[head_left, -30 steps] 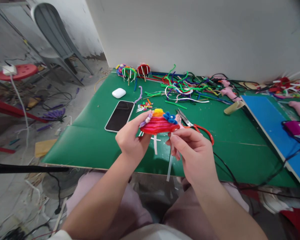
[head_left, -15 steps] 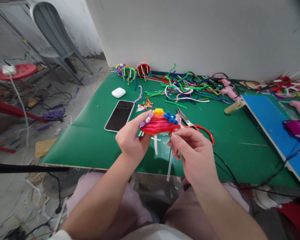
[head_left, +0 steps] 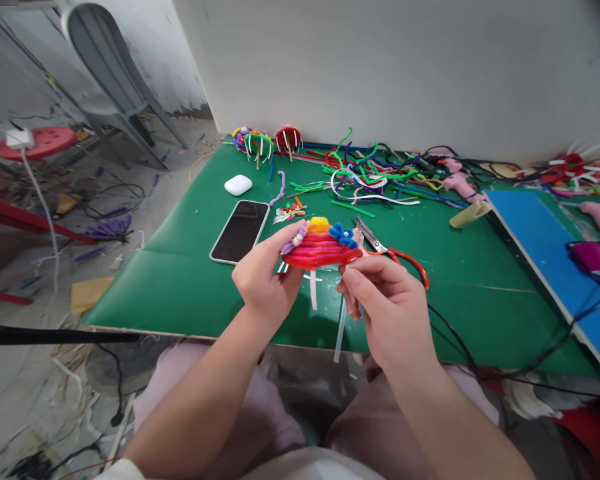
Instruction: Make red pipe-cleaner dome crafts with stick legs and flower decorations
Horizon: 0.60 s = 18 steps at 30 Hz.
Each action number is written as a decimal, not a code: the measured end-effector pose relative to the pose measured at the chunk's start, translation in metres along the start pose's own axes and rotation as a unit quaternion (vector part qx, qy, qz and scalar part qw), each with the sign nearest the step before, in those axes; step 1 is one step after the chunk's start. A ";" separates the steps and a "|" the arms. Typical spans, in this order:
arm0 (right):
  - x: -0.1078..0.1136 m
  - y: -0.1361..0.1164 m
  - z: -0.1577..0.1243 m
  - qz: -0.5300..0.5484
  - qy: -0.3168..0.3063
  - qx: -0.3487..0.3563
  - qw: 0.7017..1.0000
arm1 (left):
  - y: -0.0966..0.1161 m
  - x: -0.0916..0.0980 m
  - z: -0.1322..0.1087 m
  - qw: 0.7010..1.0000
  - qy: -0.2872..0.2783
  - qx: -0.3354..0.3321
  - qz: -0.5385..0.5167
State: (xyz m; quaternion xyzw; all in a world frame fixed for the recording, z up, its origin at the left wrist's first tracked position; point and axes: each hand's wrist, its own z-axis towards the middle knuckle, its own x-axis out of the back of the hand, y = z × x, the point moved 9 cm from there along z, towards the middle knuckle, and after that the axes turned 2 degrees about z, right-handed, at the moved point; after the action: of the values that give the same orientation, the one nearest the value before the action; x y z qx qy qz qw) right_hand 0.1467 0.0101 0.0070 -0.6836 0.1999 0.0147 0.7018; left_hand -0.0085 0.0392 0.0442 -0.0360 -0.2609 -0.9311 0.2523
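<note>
My left hand [head_left: 263,280] is closed on the left rim of a small pink and red pipe-cleaner hat [head_left: 320,248] with a yellow top, a blue flower and a lilac bit. It is held above the green table [head_left: 190,280]. My right hand [head_left: 380,300] pinches a white strip [head_left: 341,327] that hangs down from under the hat's right side. Another white strip [head_left: 313,288] hangs from the hat's middle.
A black phone [head_left: 240,231] and a white earbud case [head_left: 238,185] lie left of the hat. Red-handled scissors [head_left: 390,253] lie behind my right hand. Loose pipe cleaners [head_left: 365,175], two small craft pieces [head_left: 270,141], pink glue guns [head_left: 457,183] and a blue board [head_left: 555,260] fill the back and right.
</note>
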 end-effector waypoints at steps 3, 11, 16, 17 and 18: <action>0.000 0.001 0.000 0.003 0.000 -0.004 1.000 | 0.001 0.000 0.000 1.000 -0.003 -0.001 -0.001; -0.001 0.001 0.000 0.023 -0.016 -0.003 1.000 | 0.002 0.001 0.000 1.000 0.006 -0.014 -0.003; 0.000 0.002 -0.001 0.026 -0.014 -0.001 1.000 | 0.002 0.000 0.000 1.000 0.003 -0.012 0.002; 0.001 0.002 -0.001 0.026 -0.013 0.003 1.000 | 0.001 0.000 0.000 1.000 0.001 -0.011 0.003; 0.001 0.002 -0.001 0.025 -0.014 0.005 1.000 | 0.001 0.000 0.000 1.000 0.001 -0.010 0.003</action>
State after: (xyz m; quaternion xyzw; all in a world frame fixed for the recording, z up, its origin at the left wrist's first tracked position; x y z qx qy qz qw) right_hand 0.1468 0.0092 0.0053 -0.6743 0.2075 0.0407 0.7076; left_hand -0.0078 0.0382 0.0447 -0.0388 -0.2510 -0.9331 0.2545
